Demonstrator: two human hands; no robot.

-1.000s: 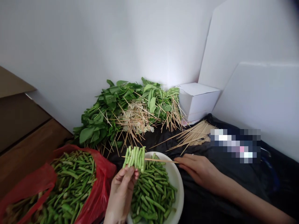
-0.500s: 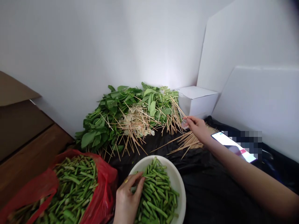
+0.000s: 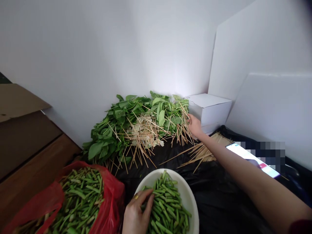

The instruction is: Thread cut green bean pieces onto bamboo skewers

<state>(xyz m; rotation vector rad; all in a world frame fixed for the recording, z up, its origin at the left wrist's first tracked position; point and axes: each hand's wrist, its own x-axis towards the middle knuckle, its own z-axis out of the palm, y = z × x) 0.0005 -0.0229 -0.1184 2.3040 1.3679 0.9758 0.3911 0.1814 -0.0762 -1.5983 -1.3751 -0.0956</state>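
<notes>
A white bowl [image 3: 193,199] full of cut green stems [image 3: 168,208] stands in front of me. Into its left side reaches my left hand [image 3: 137,211], a ring on one finger, with thumb and forefinger pinched on a stem piece that is mostly hidden. My right arm stretches forward to the far pile. There my right hand [image 3: 194,126] pinches the end of a thin wooden skewer [image 3: 185,113], beside a fan of other skewers that lie over bundled green stalks [image 3: 182,104].
Leafy greens [image 3: 104,139] and skewered pale pieces [image 3: 142,128] are heaped against the white wall. Loose skewers [image 3: 204,151] lie under my right forearm. Around stand a red bag [image 3: 113,195] of cut stems, a white box [image 3: 212,105], a lit phone [image 3: 252,159] and a cardboard box [image 3: 21,100].
My right hand has moved forward and slightly left, bringing the skewer onto the far bundle. My left hand stays at the bowl. The whole view has shifted a little.
</notes>
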